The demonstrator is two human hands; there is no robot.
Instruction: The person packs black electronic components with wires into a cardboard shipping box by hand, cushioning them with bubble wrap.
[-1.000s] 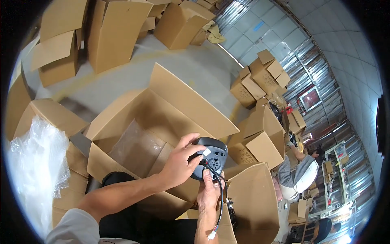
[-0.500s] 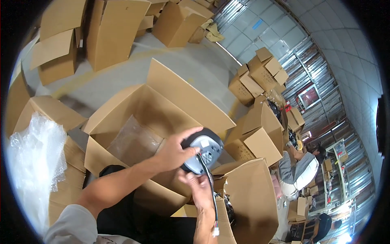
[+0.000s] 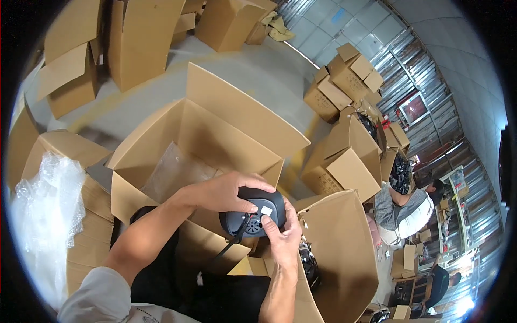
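In the head view, both hands are closed around a dark grey device (image 3: 253,224), held just below centre, in front of an open carton's (image 3: 223,134) four-o'clock side. The left hand (image 3: 231,190) grips its eleven-o'clock edge, the right hand (image 3: 286,233) its four-o'clock side. Thumbs on top and fingers around the rim presumably steady it while leaving the vented face exposed (the fingertips beneath are hidden). That face points up toward the wearer; the long axis seems to run from eight to two o'clock, though the hands obscure it. A black cable (image 3: 235,240) trails toward seven o'clock, probably loose to clear the thumbs.
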